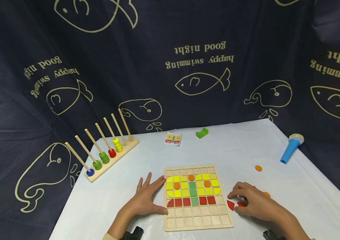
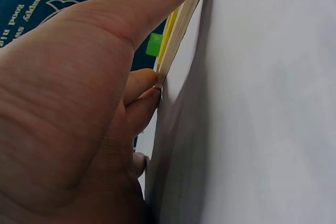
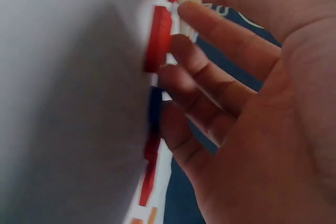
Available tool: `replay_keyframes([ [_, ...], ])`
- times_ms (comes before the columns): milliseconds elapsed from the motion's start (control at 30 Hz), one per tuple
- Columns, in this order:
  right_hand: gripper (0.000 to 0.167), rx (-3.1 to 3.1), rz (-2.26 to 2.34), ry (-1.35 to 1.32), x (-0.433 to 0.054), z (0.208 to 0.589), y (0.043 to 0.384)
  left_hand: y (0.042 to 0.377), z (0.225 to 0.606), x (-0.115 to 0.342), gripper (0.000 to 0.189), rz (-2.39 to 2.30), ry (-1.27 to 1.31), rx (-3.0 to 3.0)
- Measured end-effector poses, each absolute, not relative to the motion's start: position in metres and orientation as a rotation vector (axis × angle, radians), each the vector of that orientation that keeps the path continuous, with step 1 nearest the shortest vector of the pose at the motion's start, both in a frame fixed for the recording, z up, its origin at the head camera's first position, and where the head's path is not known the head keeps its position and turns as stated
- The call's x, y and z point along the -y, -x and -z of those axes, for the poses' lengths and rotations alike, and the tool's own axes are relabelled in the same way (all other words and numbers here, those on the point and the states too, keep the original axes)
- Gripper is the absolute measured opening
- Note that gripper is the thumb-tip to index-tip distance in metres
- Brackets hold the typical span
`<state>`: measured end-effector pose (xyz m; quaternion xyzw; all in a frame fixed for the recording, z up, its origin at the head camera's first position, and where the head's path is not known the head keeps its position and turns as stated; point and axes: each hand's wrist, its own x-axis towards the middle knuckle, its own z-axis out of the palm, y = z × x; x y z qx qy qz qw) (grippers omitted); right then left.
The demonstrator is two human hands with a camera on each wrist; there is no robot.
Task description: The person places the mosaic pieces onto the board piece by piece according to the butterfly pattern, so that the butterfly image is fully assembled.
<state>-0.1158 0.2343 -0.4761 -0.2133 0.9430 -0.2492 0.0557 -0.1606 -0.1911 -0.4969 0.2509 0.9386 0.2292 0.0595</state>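
A wooden grid board (image 1: 198,222) lies on the table with yellow, orange, green and red flat tiles set in its upper and middle rows; its two lowest rows hold none. My left hand (image 1: 146,198) is spread at the board's left edge, thumb and fingertips touching the side. To the right of the board, my right hand (image 1: 257,204) is low over loose red pieces, fingers loosely bent, thumb and forefinger apart. One red quarter-round piece (image 1: 230,205) lies by the board, another red piece (image 1: 241,204) between thumb and forefinger. The right wrist view shows a blue piece (image 3: 155,111) beside the fingertips.
An orange disc (image 1: 258,168) lies behind the right hand, another orange disc (image 1: 267,194) beside it. At the back are a picture card (image 1: 173,139) and a green block (image 1: 202,133). A peg rack with rings (image 1: 113,162) stands left; a blue toy microphone (image 1: 290,150) lies right.
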Motion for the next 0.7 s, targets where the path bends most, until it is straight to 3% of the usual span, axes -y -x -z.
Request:
replay_keyframes([
  [300,0.019,-2.907,0.828,0.67,-0.2277,0.4827,0.1178,0.1599,0.4969,0.1917,0.114,-0.698,-0.74,-2.833],
  [533,0.025,-2.962,0.697,0.426,-0.2246,0.4807,0.1204,0.1601,0.4968,0.1921,0.114,-0.692,-0.75,-2.841],
  [700,0.027,-2.865,0.708,0.491,-0.2289,0.4792,0.1201,0.1595,0.4964,0.1929,0.113,-0.715,-0.781,-2.836],
])
